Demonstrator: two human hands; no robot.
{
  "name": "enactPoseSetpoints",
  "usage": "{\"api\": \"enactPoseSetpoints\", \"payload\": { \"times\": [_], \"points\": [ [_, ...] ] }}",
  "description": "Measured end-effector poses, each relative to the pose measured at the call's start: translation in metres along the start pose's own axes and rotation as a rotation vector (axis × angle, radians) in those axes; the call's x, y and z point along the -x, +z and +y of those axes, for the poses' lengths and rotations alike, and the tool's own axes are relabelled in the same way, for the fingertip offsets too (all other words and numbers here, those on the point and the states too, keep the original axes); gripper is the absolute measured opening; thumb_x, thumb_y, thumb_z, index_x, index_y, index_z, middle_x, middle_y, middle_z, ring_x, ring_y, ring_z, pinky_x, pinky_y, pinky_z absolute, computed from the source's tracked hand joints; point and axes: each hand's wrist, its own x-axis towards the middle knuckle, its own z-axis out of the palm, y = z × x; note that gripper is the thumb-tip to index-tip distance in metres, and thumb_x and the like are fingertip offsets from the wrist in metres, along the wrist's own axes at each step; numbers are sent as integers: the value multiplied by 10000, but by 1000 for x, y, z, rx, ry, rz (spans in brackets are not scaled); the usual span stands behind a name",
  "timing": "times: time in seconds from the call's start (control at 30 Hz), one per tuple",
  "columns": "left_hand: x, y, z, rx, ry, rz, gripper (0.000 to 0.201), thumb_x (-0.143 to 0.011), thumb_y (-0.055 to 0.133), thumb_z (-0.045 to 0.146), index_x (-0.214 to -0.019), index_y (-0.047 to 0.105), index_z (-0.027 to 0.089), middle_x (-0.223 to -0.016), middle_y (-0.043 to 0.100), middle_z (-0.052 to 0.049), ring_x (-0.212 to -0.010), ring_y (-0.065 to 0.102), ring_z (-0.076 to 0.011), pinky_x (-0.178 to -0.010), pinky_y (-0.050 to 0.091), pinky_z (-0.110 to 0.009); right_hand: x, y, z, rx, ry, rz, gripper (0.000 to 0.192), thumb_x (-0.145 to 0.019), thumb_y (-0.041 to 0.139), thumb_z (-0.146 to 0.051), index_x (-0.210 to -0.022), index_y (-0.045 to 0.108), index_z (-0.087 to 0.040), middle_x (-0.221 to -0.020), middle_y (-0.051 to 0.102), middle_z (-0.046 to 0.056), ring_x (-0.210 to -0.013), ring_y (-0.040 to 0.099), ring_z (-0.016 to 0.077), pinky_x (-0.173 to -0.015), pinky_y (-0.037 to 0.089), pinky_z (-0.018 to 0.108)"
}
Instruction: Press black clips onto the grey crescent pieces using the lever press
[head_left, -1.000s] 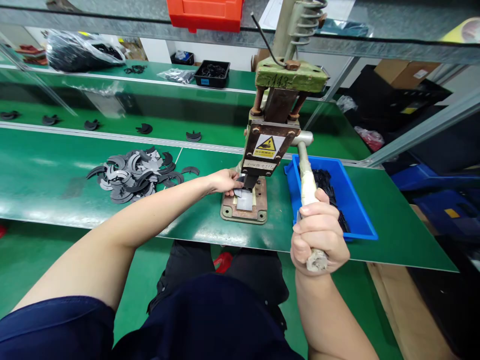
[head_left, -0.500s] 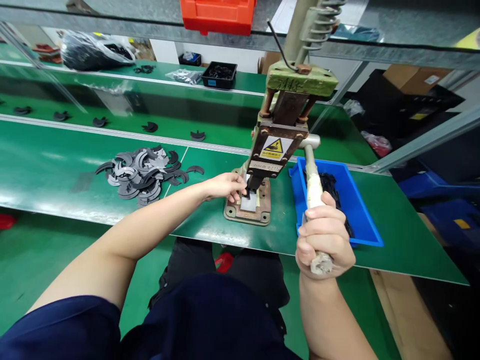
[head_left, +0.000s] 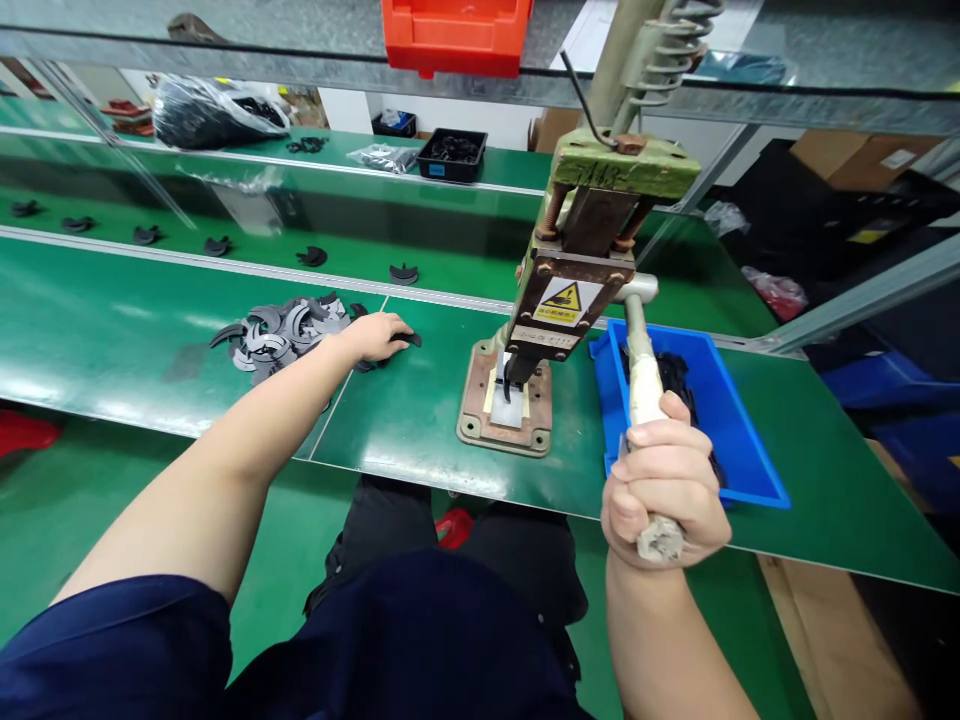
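Fingers of the right hand (head_left: 666, 490) clench the press lever (head_left: 642, 385); the outstretched left hand (head_left: 373, 335) rests loosely curled on crescent parts (head_left: 289, 330).

Showing on the press head (head_left: 574, 295): a white sticker (head_left: 568, 301) bearing a yellow warning triangle with a black hand-crush pictogram, small print beneath staying too blurred to read; carrying on the green top casting (head_left: 624, 170) raised digits, seemingly "143", not reading surely; nothing else reading legibly

Single head view; looks forward and down over green bench (head_left: 112, 340); press (head_left: 570, 300) near, centre-right.
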Motion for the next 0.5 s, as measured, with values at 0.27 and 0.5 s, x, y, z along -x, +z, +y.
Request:
{"api": "enactPoseSetpoints", "payload": {
  "times": [0.27,0.5],
  "points": [
    [-7,3,52,-185,-16,-11,408,-1107,395,376,-1305,672,150,-1220,726,-196,-992,755,-316,-859,533,-388,1,1,2,3,-2,9,251,-892,727,-386,-690,611,-294,-706,633,-62,-891,708,179,-1184,568,621],
    [2,3,105,61,234,91,257,-978,601,226,-1212,707,212,-1115,727,-132,-1097,706,-293,-941,519,-373,0,-2,6,5,-46,-26,205,-860,725,-328,-699,608,-279,-722,652,-55,-895,700,187,-1171,560,618]
  ]
}}
